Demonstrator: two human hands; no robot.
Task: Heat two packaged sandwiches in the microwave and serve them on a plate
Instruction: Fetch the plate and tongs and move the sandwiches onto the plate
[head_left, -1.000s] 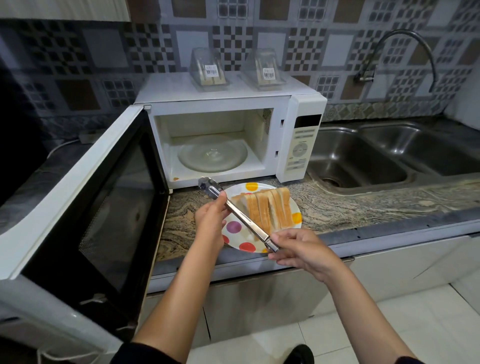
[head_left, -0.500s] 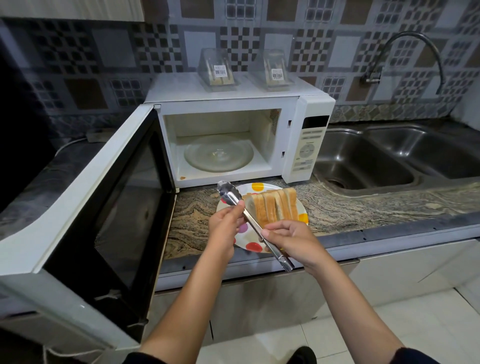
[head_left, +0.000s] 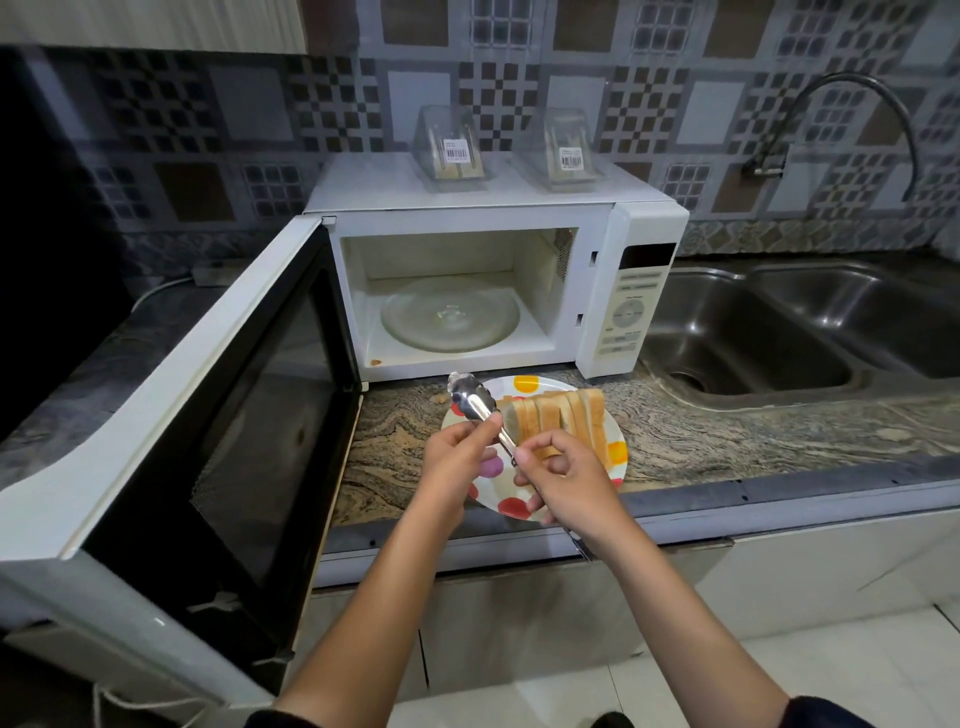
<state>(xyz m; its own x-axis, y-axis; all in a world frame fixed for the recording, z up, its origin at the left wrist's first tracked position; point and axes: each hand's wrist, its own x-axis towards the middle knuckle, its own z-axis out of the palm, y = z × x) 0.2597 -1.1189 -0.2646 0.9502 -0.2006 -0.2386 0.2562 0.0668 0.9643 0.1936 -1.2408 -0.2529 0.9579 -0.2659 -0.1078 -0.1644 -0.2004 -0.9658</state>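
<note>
Both hands are on the metal tongs (head_left: 480, 410), held above the spotted plate (head_left: 618, 452). The left hand (head_left: 452, 462) pinches the tongs near the head, fingers curled around the arms. The right hand (head_left: 566, 483) grips the shaft lower down, fingers folded over it, thumb toward the bread; the tail end of the tongs pokes out below the right wrist past the surface edge.

Against the earlier frames: the right hand has slid up the shaft, from the very tail of the tongs a second ago to about mid-length now, so the two hands sit much closer, almost touching. The tongs' head has stayed over the far left rim of the plate. Tongs' arms look pressed together; nothing between the tips.

The sandwiches (head_left: 561, 421) lie on the plate as a row of bread slices standing on edge, leaning, unchanged in place. The plate rests on the stone surface (head_left: 727, 436), just in front of the microwave (head_left: 639, 291).

The microwave door (head_left: 218, 405) hangs wide open to the left, as before; the glass turntable (head_left: 449, 319) inside is bare. Two clear plastic packages (head_left: 449, 150) with barcode labels stand on top of the microwave, side by side. The double sink (head_left: 779, 332) lies to the right, with the tap (head_left: 852, 104) above.
</note>
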